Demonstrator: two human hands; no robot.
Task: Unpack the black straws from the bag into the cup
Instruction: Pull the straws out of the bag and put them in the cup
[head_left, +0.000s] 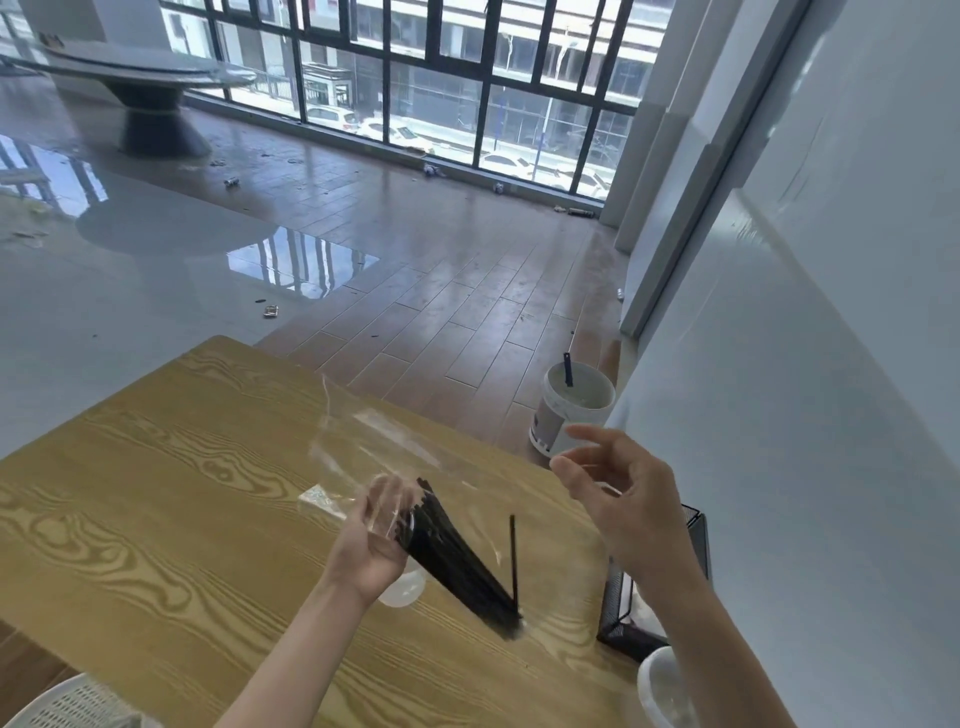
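Observation:
A bundle of black straws (457, 561) leans steeply over the wooden table (171, 499), its lower ends on the tabletop and its upper ends by my left hand (371, 545). That hand grips the clear plastic bag (363, 436), which trails up and back from the bundle. One single black straw (513, 556) stands nearly upright from the bundle's foot. A translucent whitish round thing (402, 592), possibly the cup, shows just below my left hand. My right hand (618, 493) hovers to the right above the table, fingers apart and holding nothing.
A black wire mesh basket (644, 618) sits at the table's right edge. A white round container (662, 691) is at the bottom right. On the floor beyond stands a white bucket (566, 410) next to the white wall. A white latticed chair (67, 701) is at the bottom left.

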